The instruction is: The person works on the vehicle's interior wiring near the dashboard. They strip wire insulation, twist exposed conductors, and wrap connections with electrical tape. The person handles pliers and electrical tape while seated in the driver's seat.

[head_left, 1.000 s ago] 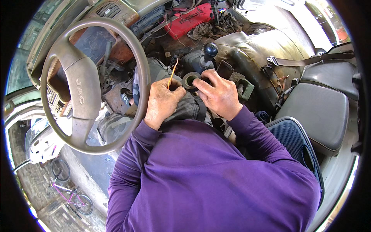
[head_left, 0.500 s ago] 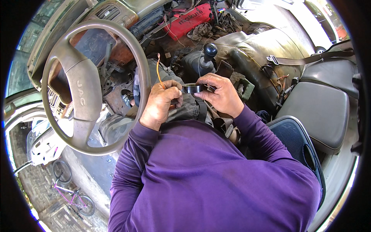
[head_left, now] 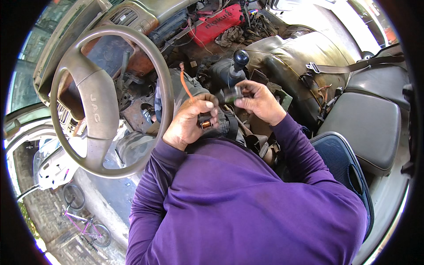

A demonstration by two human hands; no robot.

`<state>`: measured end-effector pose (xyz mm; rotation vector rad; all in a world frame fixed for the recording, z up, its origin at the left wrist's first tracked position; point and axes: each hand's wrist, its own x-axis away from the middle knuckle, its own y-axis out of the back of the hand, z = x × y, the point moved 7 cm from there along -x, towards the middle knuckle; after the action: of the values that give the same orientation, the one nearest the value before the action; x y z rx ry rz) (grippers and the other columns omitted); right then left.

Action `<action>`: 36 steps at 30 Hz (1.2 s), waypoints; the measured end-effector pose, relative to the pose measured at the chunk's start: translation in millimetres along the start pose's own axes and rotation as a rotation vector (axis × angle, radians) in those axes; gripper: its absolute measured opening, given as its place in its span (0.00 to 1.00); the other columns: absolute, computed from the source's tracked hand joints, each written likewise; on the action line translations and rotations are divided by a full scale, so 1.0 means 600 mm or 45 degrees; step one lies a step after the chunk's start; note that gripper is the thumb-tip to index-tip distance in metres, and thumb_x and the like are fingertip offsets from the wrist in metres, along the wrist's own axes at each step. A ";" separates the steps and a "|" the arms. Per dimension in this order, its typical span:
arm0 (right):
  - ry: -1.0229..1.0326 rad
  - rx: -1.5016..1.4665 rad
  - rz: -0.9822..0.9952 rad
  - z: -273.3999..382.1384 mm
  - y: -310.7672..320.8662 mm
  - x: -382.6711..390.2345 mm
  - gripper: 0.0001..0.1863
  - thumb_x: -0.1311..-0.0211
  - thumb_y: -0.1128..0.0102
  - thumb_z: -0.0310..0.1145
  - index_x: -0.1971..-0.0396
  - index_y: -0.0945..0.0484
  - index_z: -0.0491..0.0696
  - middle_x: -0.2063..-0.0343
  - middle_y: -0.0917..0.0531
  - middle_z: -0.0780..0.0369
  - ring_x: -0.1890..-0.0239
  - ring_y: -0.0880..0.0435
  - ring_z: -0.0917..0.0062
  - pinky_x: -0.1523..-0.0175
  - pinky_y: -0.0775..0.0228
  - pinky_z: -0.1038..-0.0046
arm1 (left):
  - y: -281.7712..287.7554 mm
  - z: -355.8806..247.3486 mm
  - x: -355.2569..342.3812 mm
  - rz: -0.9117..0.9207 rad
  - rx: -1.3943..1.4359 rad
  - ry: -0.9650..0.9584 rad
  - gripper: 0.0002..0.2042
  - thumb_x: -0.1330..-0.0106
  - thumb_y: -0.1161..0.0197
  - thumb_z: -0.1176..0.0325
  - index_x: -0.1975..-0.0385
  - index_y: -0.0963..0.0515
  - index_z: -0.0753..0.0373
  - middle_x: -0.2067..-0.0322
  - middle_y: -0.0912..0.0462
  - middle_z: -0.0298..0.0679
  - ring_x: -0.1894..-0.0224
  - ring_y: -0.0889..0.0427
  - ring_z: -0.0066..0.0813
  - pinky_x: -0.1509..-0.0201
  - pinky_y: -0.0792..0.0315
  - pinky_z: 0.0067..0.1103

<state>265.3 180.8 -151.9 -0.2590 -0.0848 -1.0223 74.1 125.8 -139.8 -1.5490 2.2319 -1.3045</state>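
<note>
In front of my body, my left hand (head_left: 191, 120) is closed around an orange wire (head_left: 185, 84). The wire stands up past the thumb, and its upper tip looks frayed. Under the curled fingers shows a small dark part with a coppery band (head_left: 206, 124); its kind is unclear. To the right, my right hand (head_left: 264, 105) pinches a roll of black tape (head_left: 230, 94) between thumb and fingers. The roll is smeared by motion. It sits close to the left fingertips; whether a strip of tape joins it to the wire I cannot tell.
A large steering wheel (head_left: 102, 110) stands on my left. Beyond my hands rises a gear lever with a black knob (head_left: 240, 57). A red case (head_left: 216, 24) and dark rags (head_left: 251, 31) lie farther off. Seats (head_left: 360, 128) and a seat belt (head_left: 353, 69) are at the right.
My right hand has turned the tape roll and shifted slightly right and down. The left fingers have opened a little, showing the coppery part. More of the orange wire's width shows.
</note>
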 end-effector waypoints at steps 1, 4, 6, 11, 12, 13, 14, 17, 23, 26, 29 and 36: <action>-0.010 0.010 -0.098 0.002 0.005 -0.001 0.23 0.32 0.23 0.29 0.40 0.19 0.42 0.61 0.14 0.69 0.69 0.24 0.92 0.68 0.34 0.83 | 0.001 -0.002 0.000 -0.072 0.027 0.001 0.19 0.39 0.32 0.63 0.49 0.21 0.64 0.63 0.18 0.40 0.65 0.21 0.30 0.54 0.22 0.34; -0.032 -0.249 -0.229 -0.012 0.017 0.001 0.23 0.33 0.22 0.29 0.41 0.20 0.43 0.67 0.19 0.71 0.75 0.30 0.92 0.74 0.42 0.83 | 0.009 0.001 -0.005 -0.057 -0.139 -0.112 0.23 0.34 0.39 0.65 0.39 0.27 0.64 0.54 0.18 0.43 0.58 0.19 0.34 0.50 0.21 0.34; -0.034 -0.316 -0.274 -0.004 0.024 0.006 0.23 0.33 0.22 0.29 0.42 0.20 0.43 0.69 0.22 0.72 0.77 0.30 0.91 0.75 0.43 0.82 | 0.017 0.003 -0.013 -0.017 -0.256 -0.200 0.21 0.31 0.44 0.66 0.40 0.28 0.64 0.53 0.18 0.45 0.55 0.18 0.37 0.48 0.21 0.34; 0.399 0.000 -0.809 0.110 0.160 0.049 0.23 0.36 0.18 0.38 0.48 0.15 0.39 0.65 0.12 0.64 0.67 0.17 0.82 0.60 0.24 0.76 | 0.027 -0.011 0.004 -0.172 -0.180 -0.208 0.09 0.20 0.45 0.63 0.48 0.28 0.60 0.52 0.15 0.47 0.58 0.14 0.36 0.51 0.17 0.35; 0.432 0.241 -0.936 0.099 0.230 0.048 0.23 0.37 0.17 0.38 0.50 0.14 0.39 0.64 0.11 0.63 0.65 0.16 0.81 0.57 0.23 0.74 | 0.019 -0.010 0.002 -0.165 -0.196 -0.188 0.09 0.19 0.45 0.63 0.48 0.28 0.60 0.52 0.15 0.47 0.58 0.14 0.36 0.51 0.17 0.34; 0.455 0.479 -1.045 0.081 0.296 0.053 0.22 0.38 0.16 0.39 0.52 0.13 0.39 0.63 0.10 0.62 0.62 0.15 0.79 0.53 0.22 0.73 | 0.015 -0.012 0.003 -0.170 -0.211 -0.174 0.09 0.19 0.45 0.64 0.48 0.27 0.61 0.51 0.15 0.47 0.57 0.13 0.36 0.51 0.16 0.34; 0.522 0.436 -1.104 0.080 0.319 0.065 0.22 0.39 0.16 0.39 0.53 0.12 0.39 0.63 0.09 0.62 0.63 0.15 0.79 0.54 0.22 0.72 | 0.015 -0.013 0.006 -0.190 -0.231 -0.165 0.09 0.18 0.45 0.64 0.48 0.27 0.61 0.51 0.16 0.47 0.57 0.13 0.36 0.50 0.15 0.34; 0.417 0.444 -1.543 0.011 0.449 0.119 0.22 0.40 0.15 0.42 0.55 0.11 0.42 0.68 0.14 0.68 0.66 0.20 0.84 0.63 0.27 0.75 | 0.009 -0.015 -0.004 -0.167 -0.296 -0.182 0.10 0.19 0.40 0.60 0.51 0.25 0.60 0.52 0.14 0.47 0.57 0.12 0.36 0.53 0.15 0.31; 0.232 -0.410 -1.849 -0.064 0.505 0.128 0.19 0.34 0.19 0.39 0.52 0.16 0.44 0.73 0.18 0.69 0.84 0.30 0.83 0.83 0.45 0.76 | 0.034 -0.018 -0.003 -0.278 -0.310 -0.165 0.08 0.18 0.41 0.63 0.52 0.24 0.60 0.51 0.14 0.47 0.57 0.12 0.34 0.52 0.15 0.32; 0.341 -0.316 -1.630 -0.048 0.498 0.106 0.16 0.34 0.20 0.39 0.54 0.14 0.46 0.71 0.16 0.69 0.83 0.30 0.85 0.82 0.45 0.77 | 0.039 -0.014 -0.010 -0.275 -0.378 -0.163 0.08 0.18 0.42 0.63 0.52 0.24 0.60 0.50 0.14 0.46 0.56 0.12 0.33 0.51 0.16 0.31; 0.353 -0.195 -1.635 -0.052 0.503 0.117 0.17 0.33 0.21 0.41 0.54 0.14 0.47 0.71 0.16 0.69 0.82 0.28 0.85 0.81 0.44 0.76 | 0.040 -0.012 -0.016 -0.289 -0.426 -0.171 0.08 0.17 0.43 0.64 0.51 0.23 0.61 0.49 0.14 0.46 0.55 0.12 0.32 0.50 0.17 0.30; 0.223 0.125 -1.670 -0.078 0.526 0.162 0.26 0.33 0.20 0.42 0.44 0.18 0.42 0.70 0.17 0.69 0.75 0.23 0.84 0.65 0.32 0.75 | 0.038 -0.018 -0.012 -0.360 -0.518 -0.204 0.10 0.15 0.46 0.65 0.49 0.21 0.62 0.49 0.13 0.46 0.57 0.11 0.30 0.52 0.15 0.28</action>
<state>582.3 243.8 -233.8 0.0159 -0.1501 -2.3304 55.7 140.4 -151.7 -2.0878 2.3402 -0.7660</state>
